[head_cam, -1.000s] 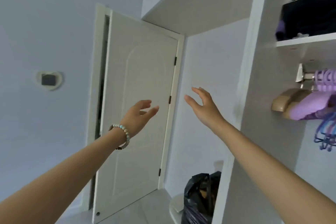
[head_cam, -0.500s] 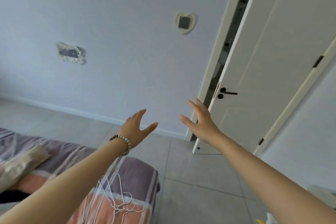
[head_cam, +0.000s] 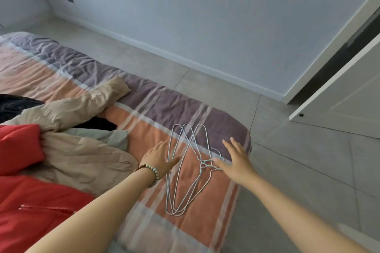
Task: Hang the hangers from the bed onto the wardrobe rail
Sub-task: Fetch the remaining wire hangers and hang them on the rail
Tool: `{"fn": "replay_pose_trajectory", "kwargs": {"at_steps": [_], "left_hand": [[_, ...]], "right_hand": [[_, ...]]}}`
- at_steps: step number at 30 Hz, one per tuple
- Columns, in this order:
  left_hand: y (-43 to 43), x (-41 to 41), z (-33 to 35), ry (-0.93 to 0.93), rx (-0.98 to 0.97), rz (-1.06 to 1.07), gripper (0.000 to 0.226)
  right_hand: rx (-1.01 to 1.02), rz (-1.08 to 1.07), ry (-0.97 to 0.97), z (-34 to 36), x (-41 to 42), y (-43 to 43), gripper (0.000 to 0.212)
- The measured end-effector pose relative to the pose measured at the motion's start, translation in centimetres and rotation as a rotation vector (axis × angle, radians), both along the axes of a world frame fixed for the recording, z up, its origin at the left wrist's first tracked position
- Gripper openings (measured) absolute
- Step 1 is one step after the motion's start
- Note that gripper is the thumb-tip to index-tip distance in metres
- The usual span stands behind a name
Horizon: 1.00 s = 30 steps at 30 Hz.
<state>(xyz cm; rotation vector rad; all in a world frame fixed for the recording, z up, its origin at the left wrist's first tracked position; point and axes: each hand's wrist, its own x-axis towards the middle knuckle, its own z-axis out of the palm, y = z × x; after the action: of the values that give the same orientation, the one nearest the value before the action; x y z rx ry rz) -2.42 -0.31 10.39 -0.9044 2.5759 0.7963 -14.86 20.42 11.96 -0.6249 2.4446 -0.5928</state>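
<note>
Hangers (head_cam: 203, 164), thin wire ones, lay stacked on the striped bed (head_cam: 156, 113) by its near right corner. Your left hand (head_cam: 159, 160) and right hand (head_cam: 238, 162) flanked them, fingers spread straight, holding nothing. Farther right stood a white door (head_cam: 349, 98).

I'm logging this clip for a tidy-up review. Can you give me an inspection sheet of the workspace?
Surface: bed with a wrinkled cover striped purple and orange.
Job's things: wire hangers lying overlapped near the bed's corner; none lifted yet.
Clutter: beige garment, red garment and dark fabric heaped on the bed.
Hands: left hand open, thumb over the wires; right hand open, thumb by the hooks; neither grips.
Cables: nothing seen.
Surroundings: tiled floor, pale wall, white door ajar at right.
</note>
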Motion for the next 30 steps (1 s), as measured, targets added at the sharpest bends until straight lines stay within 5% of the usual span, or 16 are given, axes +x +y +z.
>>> {"fn": "replay_pose_trajectory", "kwargs": {"at_steps": [8, 13, 22, 26, 30], "left_hand": [[-1.4, 3.6, -12.4, -0.227, 0.078, 0.063, 0.079], [-0.8, 4.0, -16.9, -0.266, 0.162, 0.083, 0.072], [0.8, 3.1, -20.6, -0.086, 0.504, 0.459, 0.043], [1.4, 3.3, -21.3, -0.021, 0.516, 0.427, 0.008], [2.0, 3.3, -19.8, 0.101, 0.432, 0.413, 0.027]], "right_hand": [[0.15, 0.075, -0.13, -13.0, 2.9, -0.5, 0.074], [0.041, -0.149, -0.328, -18.1, 3.9, -1.7, 0.063], [-0.247, -0.692, -0.692, -22.8, 5.2, -4.4, 0.043], [-0.27, -0.73, -0.636, -23.2, 5.4, -4.9, 0.008], [-0.241, -0.624, -0.553, -22.3, 5.3, -4.8, 0.023]]}}
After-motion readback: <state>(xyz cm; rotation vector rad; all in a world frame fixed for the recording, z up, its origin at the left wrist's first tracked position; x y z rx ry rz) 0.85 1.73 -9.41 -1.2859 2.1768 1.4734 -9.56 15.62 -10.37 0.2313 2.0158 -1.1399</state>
